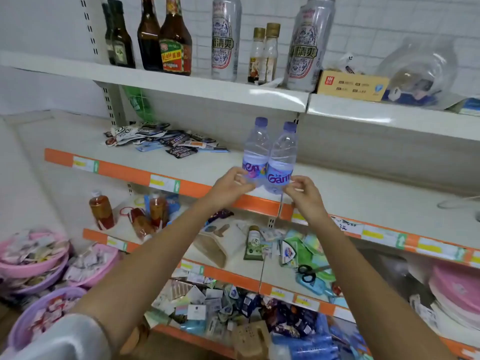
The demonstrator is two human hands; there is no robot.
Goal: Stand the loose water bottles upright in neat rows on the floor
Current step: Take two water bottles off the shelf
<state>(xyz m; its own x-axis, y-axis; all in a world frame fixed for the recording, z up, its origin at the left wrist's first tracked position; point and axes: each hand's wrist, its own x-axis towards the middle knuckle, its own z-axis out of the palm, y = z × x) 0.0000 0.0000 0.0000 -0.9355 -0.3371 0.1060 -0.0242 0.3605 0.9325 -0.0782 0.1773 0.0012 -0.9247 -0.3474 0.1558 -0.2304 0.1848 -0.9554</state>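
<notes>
Two clear water bottles with purple caps and purple labels stand upright side by side on the white middle shelf [363, 193], close to its front edge. My left hand [228, 185] holds the base of the left bottle [255, 152] with curled fingers. The base of the right bottle [283, 157] is pinched by my right hand [304, 193]. The two bottles touch each other. The floor is not in view.
Dark glass bottles [166, 37] and tall cans [224, 40] stand on the top shelf. Snack packets [166, 140] lie at the back left of the middle shelf. Lower shelves hold bottles of brown drink [101, 210], scissors [307, 272] and packets. Pink basins [33, 255] sit at the left.
</notes>
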